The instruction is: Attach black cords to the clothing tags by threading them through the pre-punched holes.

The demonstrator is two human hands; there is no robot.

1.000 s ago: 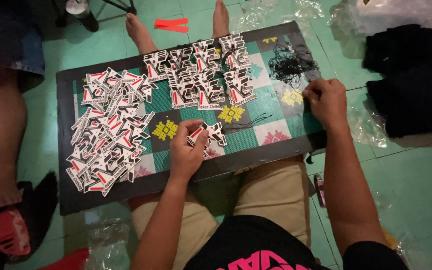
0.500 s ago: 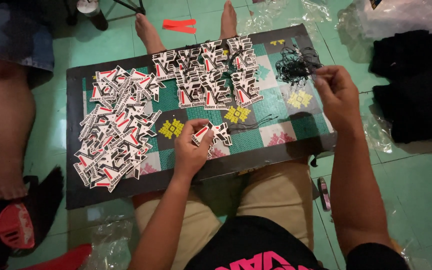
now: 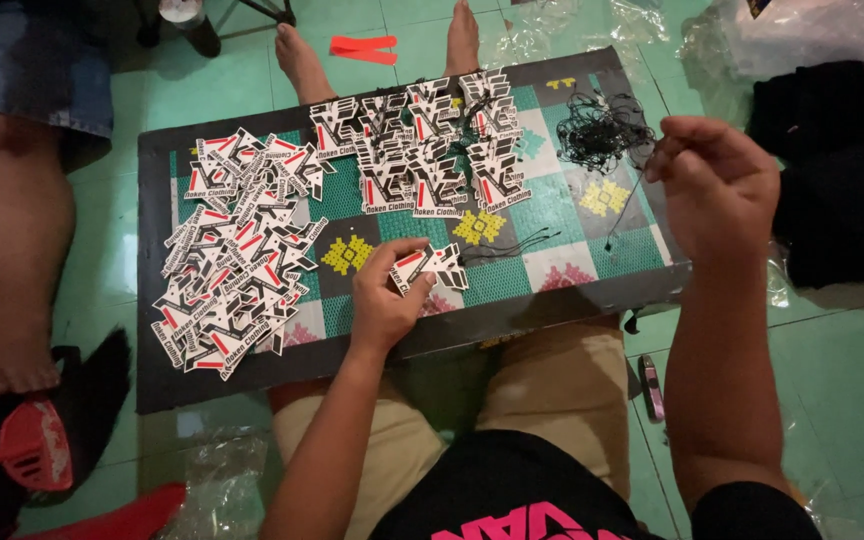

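A: Starting with the largest thing, what is laid across the lap?

B: A dark board [image 3: 252, 385] with a green patterned middle is laid over the knees, its long side running left to right. A loose heap of tags [image 3: 237, 255] is spread over its left part, and neater rows of tags [image 3: 422, 150] are set along the far middle. A tangle of black strings [image 3: 602, 130] is kept at the far right.

A: And the hands?

B: A single tag [image 3: 432, 268] is pinched at the near middle of the board by the left hand [image 3: 387, 300], thumb and fingers closed on its left edge. The right hand [image 3: 717, 185] is raised above the right end of the board, its fingers curled nearly shut. One black string [image 3: 627, 205] seems to be pinched there, with the free end left hanging toward the board.

A: How might the step be done well?

B: Judging from the grip, the tag would best be held flat and steady, and the string kept taut and drawn clear of the tangle so no others are dragged along.

A: Any containers?

B: No box or tray is seen on the board. Clear plastic bags [image 3: 812, 30] are lying on the floor at the far right, and a crumpled one [image 3: 217, 490] at the near left; their contents cannot be made out.
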